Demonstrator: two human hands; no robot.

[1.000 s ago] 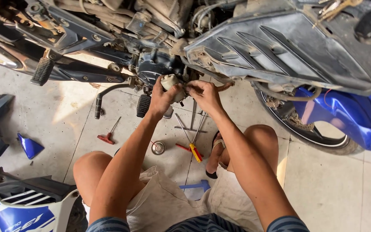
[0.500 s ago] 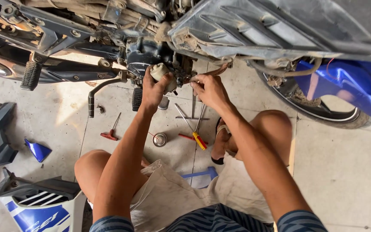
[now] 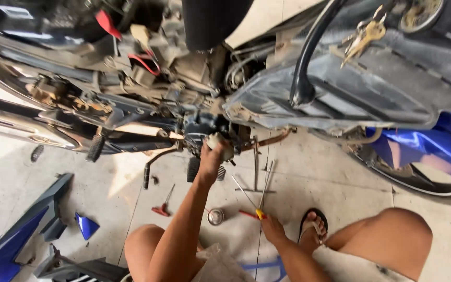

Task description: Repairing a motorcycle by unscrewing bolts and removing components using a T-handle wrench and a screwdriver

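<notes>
We squat on the floor [image 3: 309, 177] beside the stripped motorbike [image 3: 194, 99], which fills the upper half of the frame. Our left hand [image 3: 211, 156] is up at the engine in the centre, fingers wrapped around a pale cap [image 3: 220, 143] that sits against the dark engine case. Our right hand [image 3: 271, 225] is low, centre of the frame, fingers closing on the screwdriver [image 3: 249, 201] by its red and yellow handle; its shaft lies flat on the floor, pointing up and left. Just beside it stands a T-handle wrench [image 3: 257, 172], and a second red-handled tool [image 3: 162, 204] lies to the left, near a small round metal cup [image 3: 215, 216]. Blue fairing panels [image 3: 11, 235] lie in the lower left.

To do this well, we judge that the left hand should keep the cap seated square on the case while the right lifts the screwdriver by the handle, so the tip does not drag across the floor. We should bring the tip in along the line of the fastener, not at a slant. The keys [image 3: 364, 34] hang at the upper right, well apart.
</notes>
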